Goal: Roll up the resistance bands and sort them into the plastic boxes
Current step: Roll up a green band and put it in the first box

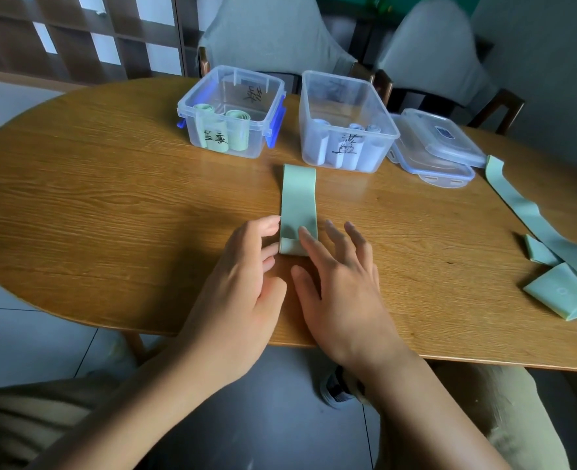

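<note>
L hand (243,266) pinches green band (299,201) roll end; R hand (341,283) spread, fingertip pressing roll. Box labels handwritten, unreadable.

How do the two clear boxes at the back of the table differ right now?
The left box has blue side latches; the right box shows none. The left box holds green rolled bands; the right box holds pale blue rolls. The right box looks larger. Both are clear plastic, open, and bear black handwriting.
</note>
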A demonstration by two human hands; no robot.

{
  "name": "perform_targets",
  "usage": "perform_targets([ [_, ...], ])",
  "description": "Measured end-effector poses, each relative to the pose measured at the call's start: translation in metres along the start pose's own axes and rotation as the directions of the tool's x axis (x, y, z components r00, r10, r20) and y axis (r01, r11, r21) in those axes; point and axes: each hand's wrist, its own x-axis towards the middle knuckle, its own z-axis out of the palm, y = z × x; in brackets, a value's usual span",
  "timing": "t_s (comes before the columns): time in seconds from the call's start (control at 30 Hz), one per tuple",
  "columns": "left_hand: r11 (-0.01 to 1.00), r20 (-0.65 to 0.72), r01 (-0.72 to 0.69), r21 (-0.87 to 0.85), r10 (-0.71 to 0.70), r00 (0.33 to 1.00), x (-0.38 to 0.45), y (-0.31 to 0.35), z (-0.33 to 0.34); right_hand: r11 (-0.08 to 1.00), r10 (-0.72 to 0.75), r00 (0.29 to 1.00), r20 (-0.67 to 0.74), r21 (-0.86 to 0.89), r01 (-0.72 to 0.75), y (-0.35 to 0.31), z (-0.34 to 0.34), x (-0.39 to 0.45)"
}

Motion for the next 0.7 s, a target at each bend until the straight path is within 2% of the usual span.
perform_targets([
  [0.47, 0.977, -0.029, 0.115, -0.180, -0.122, 0.992, 0.020, 0.002, 0.003, 0.999, 0.035, 0.999, 0.006, -0.026, -0.035, 0.004, 0.004, 0.036],
  [0.7, 0.975, -0.025, 0.126, -0.182, -0.132, 0.991, 0.032, 0.002, 0.000, 0.997, 0.070, 0.996, 0.054, 0.033, -0.072, 0.007, 0.002, 0.055],
])
